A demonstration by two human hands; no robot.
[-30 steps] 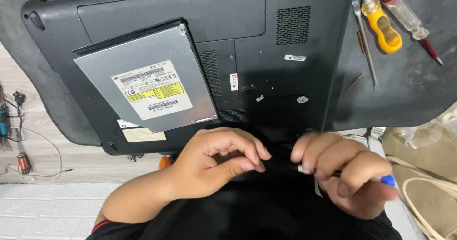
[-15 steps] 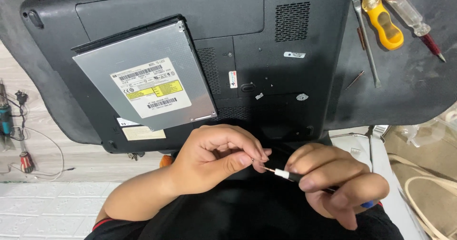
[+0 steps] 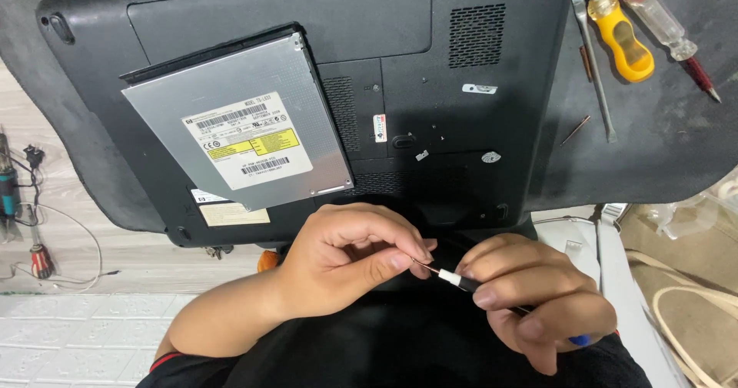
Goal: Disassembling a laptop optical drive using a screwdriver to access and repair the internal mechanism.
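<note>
1. The right hand (image 3: 538, 299) has turned since a second ago, its fingers curled shut around a small precision screwdriver (image 3: 477, 286); the white collar and thin shaft now show.
2. The left hand (image 3: 354, 261) pinches the tip, fingertips pressed together.
3. Both hands stay just below the upturned black laptop (image 3: 461, 73); the silver optical drive (image 3: 246, 126) has not moved.

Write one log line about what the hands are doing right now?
left hand: pinches tip of small screwdriver | right hand: grips its handle | laptop: upside down on mat | disc drive: lies on laptop
</note>
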